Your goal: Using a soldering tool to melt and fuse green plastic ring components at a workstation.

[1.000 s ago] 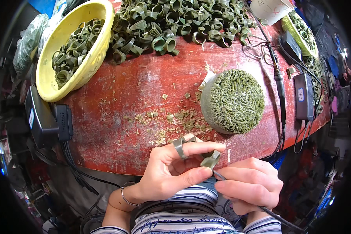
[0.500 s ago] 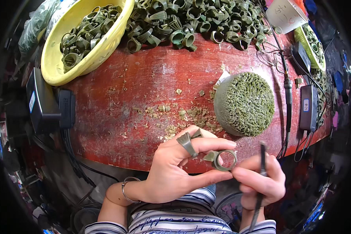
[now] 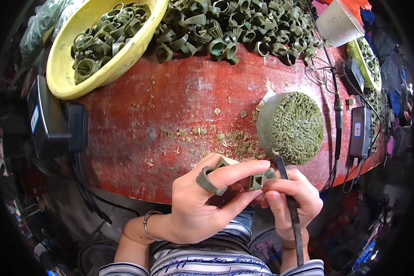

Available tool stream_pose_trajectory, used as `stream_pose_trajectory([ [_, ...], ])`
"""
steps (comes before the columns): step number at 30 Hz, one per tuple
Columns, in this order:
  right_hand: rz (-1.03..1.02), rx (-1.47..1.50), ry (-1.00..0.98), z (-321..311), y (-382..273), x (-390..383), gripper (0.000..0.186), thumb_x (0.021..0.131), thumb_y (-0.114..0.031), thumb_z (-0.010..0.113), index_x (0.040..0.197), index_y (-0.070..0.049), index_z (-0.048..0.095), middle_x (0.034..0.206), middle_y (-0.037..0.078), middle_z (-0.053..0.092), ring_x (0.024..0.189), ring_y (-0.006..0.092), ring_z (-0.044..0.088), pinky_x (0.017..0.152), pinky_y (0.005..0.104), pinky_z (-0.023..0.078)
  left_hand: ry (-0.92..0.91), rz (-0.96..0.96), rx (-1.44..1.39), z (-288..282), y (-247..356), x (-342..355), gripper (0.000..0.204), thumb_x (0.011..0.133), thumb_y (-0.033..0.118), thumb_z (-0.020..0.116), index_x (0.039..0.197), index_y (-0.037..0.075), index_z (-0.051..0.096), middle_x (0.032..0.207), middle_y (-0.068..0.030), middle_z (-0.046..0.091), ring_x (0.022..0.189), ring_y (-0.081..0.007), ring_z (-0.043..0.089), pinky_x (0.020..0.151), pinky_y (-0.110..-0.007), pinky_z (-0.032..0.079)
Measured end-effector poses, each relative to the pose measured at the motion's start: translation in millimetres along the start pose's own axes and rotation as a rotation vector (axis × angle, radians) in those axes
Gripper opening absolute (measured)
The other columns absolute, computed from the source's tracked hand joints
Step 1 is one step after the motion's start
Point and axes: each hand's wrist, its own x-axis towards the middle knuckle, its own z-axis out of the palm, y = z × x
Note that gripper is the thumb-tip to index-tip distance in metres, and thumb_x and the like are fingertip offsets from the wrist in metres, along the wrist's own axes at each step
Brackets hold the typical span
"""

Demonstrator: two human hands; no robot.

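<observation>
Counter (image 3: 129, 152), red and scuffed, carries most of what shows. A yellow basket (image 3: 60, 76) of green rings takes its far left corner, and a loose heap of rings (image 3: 237, 20) spreads along the far edge. Nearer the right edge sits a round block (image 3: 295, 129) with a rough green face. The hands meet at the near edge, both closed on things: the left hand (image 3: 200, 204) pinches a square-faced ring (image 3: 256, 182) between thumb and index finger, while the right hand (image 3: 299, 195) grips a long dark tool (image 3: 292, 209) and sets its fingertips to the same ring. A second ring (image 3: 209, 186) sits on a left finger. Smallest are pale chips (image 3: 220, 137), strewn left of the block.

The step in hand looks to be turning that one ring, the tool held ready; whether the tool's tip touches the block or only overlaps it, I cannot tell. The next move would call for a firm pinch and the tip kept clear of the thumb.

Half a second earlier the ring's round opening faced the camera and the tip stood farther right; now the square face shows, and the tip lies in line with the block's lower rim.
</observation>
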Motion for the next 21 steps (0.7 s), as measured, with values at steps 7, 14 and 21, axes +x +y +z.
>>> stream_pose_trajectory([
  [7, -0.095, -0.306, 0.186, -26, 0, 51, 0.008, 0.074, 0.003, 0.062, 0.082, 0.002, 0.062, 0.069, 0.012, 0.059, 0.057, 0.0189, 0.056, 0.052, 0.0265, 0.043, 0.073, -0.319, -0.626, -8, -5, 0, 0.027, 0.083, -0.004, 0.054, 0.109, -0.002, 0.055, 0.087, -0.0119, 0.062, 0.066, -0.0104, 0.057, 0.058, -0.020, 0.045],
  [14, -0.150, -0.215, 0.040, -6, -32, 70, 0.041, 0.072, 0.005, 0.064, 0.112, 0.003, 0.056, 0.076, 0.011, 0.061, 0.067, 0.0180, 0.060, 0.059, 0.0273, 0.048, -0.003, -0.232, -0.756, -22, 1, -6, 0.037, 0.095, 0.012, 0.037, 0.129, -0.002, 0.036, 0.082, -0.0120, 0.060, 0.069, -0.0103, 0.055, 0.063, -0.021, 0.044],
  [21, -0.207, -0.147, -0.059, 7, -34, 44, 0.030, 0.072, 0.004, 0.067, 0.101, -0.002, 0.064, 0.082, 0.011, 0.060, 0.067, 0.0163, 0.060, 0.058, 0.0253, 0.048, -0.158, -0.121, -0.968, -24, 8, -6, 0.047, 0.093, 0.008, 0.036, 0.134, -0.005, 0.018, 0.081, -0.0136, 0.059, 0.069, -0.0123, 0.053, 0.063, -0.023, 0.042],
])
